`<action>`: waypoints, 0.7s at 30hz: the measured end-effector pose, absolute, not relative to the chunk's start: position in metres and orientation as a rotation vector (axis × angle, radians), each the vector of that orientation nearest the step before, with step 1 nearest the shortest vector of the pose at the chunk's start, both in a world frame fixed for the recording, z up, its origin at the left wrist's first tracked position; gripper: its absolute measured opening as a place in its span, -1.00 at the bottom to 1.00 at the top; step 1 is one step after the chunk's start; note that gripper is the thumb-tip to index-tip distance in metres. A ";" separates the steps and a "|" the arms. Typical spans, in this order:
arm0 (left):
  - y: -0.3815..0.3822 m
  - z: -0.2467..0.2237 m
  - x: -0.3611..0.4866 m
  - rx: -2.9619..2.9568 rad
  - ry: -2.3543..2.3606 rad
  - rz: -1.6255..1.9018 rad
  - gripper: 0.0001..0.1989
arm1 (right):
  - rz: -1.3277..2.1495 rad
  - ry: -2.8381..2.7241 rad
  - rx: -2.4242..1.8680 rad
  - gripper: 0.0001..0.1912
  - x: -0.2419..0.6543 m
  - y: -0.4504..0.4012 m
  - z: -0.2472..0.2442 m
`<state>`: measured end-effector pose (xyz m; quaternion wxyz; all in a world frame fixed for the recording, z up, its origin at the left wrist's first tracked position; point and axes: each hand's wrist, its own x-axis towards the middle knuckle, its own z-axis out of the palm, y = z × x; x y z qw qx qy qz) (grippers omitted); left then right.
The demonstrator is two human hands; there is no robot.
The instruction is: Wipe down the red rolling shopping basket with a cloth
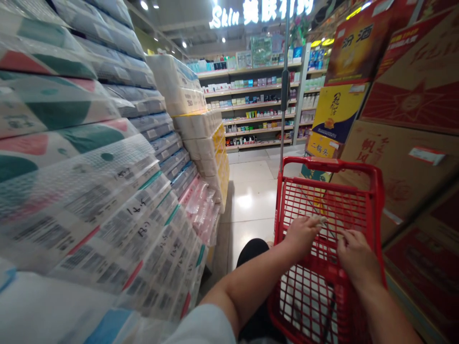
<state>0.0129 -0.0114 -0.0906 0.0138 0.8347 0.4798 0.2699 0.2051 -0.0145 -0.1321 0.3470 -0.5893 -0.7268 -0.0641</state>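
Aisle floor (247, 179) pale, tiled; shelves (258, 89) far, wrapped packs (107, 191) left, cartons (401, 172) right. Red basket (377, 200) near right; left hand (301, 236) and right hand (359, 260) over it, fingers curled, grip indeterminable.

Two hands show: one left hand (300, 235) and one right hand (359, 255). There is one red basket cart (328, 274), one upright pole (284, 91) and one lit sign (251, 12). Six shelves (251, 104) make up the central rack. Three tall stacks of packs (53, 105) stand opposite cartons (409, 160), probably seven, though the lower ones blur.
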 end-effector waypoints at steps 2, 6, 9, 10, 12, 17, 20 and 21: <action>-0.010 -0.087 0.006 2.567 1.606 0.831 -0.63 | -0.162 -1.897 -1.526 -0.66 0.204 -0.014 -0.132; -0.007 -0.079 -0.001 2.333 1.879 0.879 -0.57 | -0.153 -1.878 -1.580 -0.67 0.201 -0.015 -0.127; -0.016 -0.081 0.007 2.469 1.677 0.848 -0.52 | -0.106 -1.875 -1.598 -0.68 0.199 -0.016 -0.122; -0.020 -0.083 0.008 2.533 1.607 0.814 -0.51 | -0.092 -1.876 -1.600 -0.68 0.199 -0.016 -0.121; -0.022 -0.083 0.006 2.587 1.582 0.764 -0.50 | -0.076 -1.868 -1.609 -0.68 0.198 -0.016 -0.119; -0.011 -0.081 -0.003 2.393 1.814 0.929 -0.49 | -0.051 -1.839 -1.632 -0.69 0.198 -0.016 -0.120; -0.019 -0.088 0.011 2.483 1.677 0.907 -0.55 | -0.030 -1.844 -1.641 -0.69 0.198 -0.015 -0.120; -0.024 -0.090 0.018 2.543 1.597 0.871 -0.57 | -0.023 -1.845 -1.645 -0.69 0.198 -0.015 -0.119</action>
